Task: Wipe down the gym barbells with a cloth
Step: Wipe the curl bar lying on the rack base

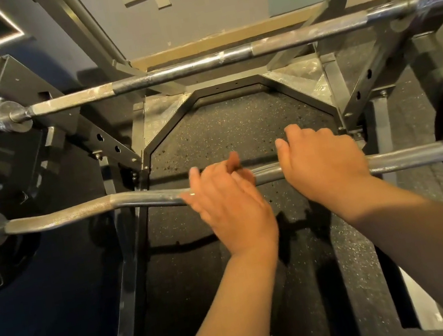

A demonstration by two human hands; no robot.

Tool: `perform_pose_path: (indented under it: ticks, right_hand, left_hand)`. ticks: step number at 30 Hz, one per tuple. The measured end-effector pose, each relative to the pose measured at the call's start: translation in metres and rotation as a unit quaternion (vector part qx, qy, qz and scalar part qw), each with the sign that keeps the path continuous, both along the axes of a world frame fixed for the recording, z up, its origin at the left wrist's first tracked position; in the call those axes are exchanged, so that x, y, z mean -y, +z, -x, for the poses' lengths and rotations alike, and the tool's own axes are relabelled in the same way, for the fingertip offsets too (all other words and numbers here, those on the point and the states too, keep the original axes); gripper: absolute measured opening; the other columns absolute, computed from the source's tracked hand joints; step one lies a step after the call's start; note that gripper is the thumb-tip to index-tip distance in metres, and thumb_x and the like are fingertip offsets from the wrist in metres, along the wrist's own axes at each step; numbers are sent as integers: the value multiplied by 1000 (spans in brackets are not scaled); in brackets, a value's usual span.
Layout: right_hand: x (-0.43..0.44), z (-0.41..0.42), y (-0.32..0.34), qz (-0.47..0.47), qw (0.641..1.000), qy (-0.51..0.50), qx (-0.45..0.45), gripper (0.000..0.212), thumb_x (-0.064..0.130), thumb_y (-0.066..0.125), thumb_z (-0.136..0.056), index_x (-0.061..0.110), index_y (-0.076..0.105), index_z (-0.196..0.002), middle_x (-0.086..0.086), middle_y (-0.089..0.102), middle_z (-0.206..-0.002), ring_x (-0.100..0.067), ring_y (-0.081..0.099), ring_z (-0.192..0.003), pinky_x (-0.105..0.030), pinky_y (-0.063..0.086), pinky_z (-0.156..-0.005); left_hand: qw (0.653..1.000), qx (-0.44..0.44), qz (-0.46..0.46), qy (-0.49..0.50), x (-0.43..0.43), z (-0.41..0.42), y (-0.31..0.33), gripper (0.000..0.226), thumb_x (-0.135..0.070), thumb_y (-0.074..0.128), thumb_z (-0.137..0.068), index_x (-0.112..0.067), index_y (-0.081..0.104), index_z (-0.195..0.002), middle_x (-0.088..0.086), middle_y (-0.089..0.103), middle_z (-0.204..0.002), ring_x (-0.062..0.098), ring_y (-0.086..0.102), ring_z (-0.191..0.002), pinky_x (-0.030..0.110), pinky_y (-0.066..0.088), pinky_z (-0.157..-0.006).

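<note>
Left hand (228, 199) hung slack-fingered over curl bar (75, 214); right hand (322, 162) rested on it — grip indeterminate. No cloth visible — one judged needed before wiping.

Bent curl bar (61, 217) below straight barbell (197, 66)
</note>
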State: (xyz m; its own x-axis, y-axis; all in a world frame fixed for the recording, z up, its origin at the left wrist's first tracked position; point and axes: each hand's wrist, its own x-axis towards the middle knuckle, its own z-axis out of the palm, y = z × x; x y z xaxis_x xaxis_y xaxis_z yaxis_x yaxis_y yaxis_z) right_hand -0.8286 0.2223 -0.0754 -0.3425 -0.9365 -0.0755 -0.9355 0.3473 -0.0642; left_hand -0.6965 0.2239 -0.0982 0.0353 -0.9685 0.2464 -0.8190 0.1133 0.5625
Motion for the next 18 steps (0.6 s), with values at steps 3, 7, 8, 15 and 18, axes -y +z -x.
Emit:
perform_pose_path:
  ticks: [3,7,8,15,18]
  right_hand:
    - [-8,2,4,-22,999,-33,-29,48,40,22,-106,12,60,-107,-14,73,-101,-41,68,-97,-58,45,-97]
    - [-20,23,3,-1,999,-52,-16,43,42,24,-106,17,59,-105,-9,72,-99,-38,67,-96,-55,43,-100]
    - [-22,25,2,12,999,-42,-8,42,42,24,-106,18,58,-103,-7,71,-95,-37,66,-91,-53,46,-97]
    - [-21,20,-1,37,999,-9,2,38,37,23,-106,17,56,-105,-6,70,-89,-34,66,-83,-46,45,-79]
    - [-23,22,-2,30,999,-4,15,39,38,23,-107,16,54,-112,-9,71,-99,-36,66,-93,-45,43,-77]
  left_hand:
    - [991,63,22,-120,-7,23,-8,33,-26,34,-104,-14,57,-125,2,57,-131,30,35,-145,43,-12,-126]
    - [970,135,47,-196,2,-4,-9,34,-30,35,-107,-19,54,-132,-1,57,-134,29,40,-143,42,-8,-127]
    - [976,131,46,-167,3,-10,-7,35,-32,31,-107,-21,54,-131,-3,57,-134,27,36,-146,41,-12,-126]
    - [999,-9,2,-40,-18,42,-4,32,-24,30,-105,-16,56,-122,-1,56,-129,27,27,-150,44,-13,-125]
    - [990,29,-2,-138,-19,45,1,39,-29,25,-106,-18,58,-123,-2,58,-127,26,38,-143,44,-7,-127]
